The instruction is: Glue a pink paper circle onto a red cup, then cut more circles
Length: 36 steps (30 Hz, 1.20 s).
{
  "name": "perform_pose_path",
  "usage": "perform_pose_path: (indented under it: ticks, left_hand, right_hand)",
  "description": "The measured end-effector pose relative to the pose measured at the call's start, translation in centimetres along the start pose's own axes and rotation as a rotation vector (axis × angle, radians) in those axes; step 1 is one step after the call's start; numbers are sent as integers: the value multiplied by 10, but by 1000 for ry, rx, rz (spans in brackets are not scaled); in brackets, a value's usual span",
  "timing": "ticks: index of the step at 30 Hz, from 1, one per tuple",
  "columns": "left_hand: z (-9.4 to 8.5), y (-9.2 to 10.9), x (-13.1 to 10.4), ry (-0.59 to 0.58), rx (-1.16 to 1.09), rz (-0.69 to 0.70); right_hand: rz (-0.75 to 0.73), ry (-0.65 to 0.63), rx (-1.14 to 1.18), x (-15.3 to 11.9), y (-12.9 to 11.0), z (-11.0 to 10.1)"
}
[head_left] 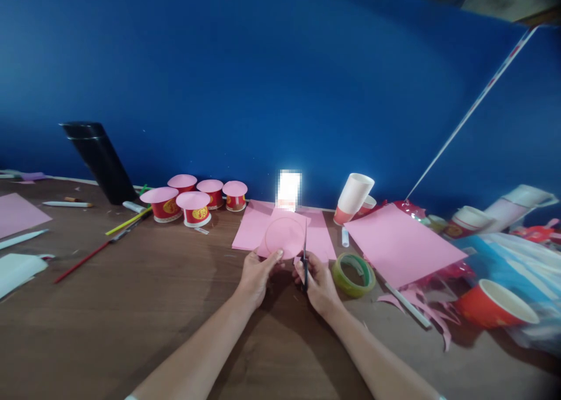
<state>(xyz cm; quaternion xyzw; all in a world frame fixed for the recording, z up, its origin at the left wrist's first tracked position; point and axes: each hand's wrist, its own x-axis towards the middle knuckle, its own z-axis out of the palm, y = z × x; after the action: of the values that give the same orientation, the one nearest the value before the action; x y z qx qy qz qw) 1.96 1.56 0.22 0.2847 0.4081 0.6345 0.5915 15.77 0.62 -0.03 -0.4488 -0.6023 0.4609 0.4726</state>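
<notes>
My left hand (259, 274) grips a piece of pink paper (287, 233) by its lower edge, thumb on top. A round outline is drawn on that paper. In my right hand (319, 283) is a pair of scissors (305, 265), fingers closed round the handles. The blades point away from me, along the paper's right edge. Beneath and behind lies a stack of larger pink sheets (323, 230). A roll of tape (353, 274) rests just right of my right hand.
Several red cups with pink paper tops (196, 208) stand back left, near a black bottle (100, 160). On the right are stacked paper cups (355, 195), a pink sheet (401, 245), paper scraps (432, 315) and a red cup (495, 303). A blue partition (245, 84) rises behind.
</notes>
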Motion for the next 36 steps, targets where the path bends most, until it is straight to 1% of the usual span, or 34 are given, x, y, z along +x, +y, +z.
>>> perform_pose_path:
  ticks: [5,10,27,32,36]
  left_hand:
    - [1,2,-1,30,33,-45]
    - [0,1,-1,29,17,-23]
    - [2,5,-2,78,32,-60]
    - [3,5,-3,102,38,-67]
    - [2,5,-2,84,14,-54]
  right_hand:
    - [-5,-1,-5,0,1,0]
    - [0,5,16,0,1,1]
    - [12,5,43,1,4,0]
    - [-6,21,55,1,6,1]
    - [-15,11,57,1,8,2]
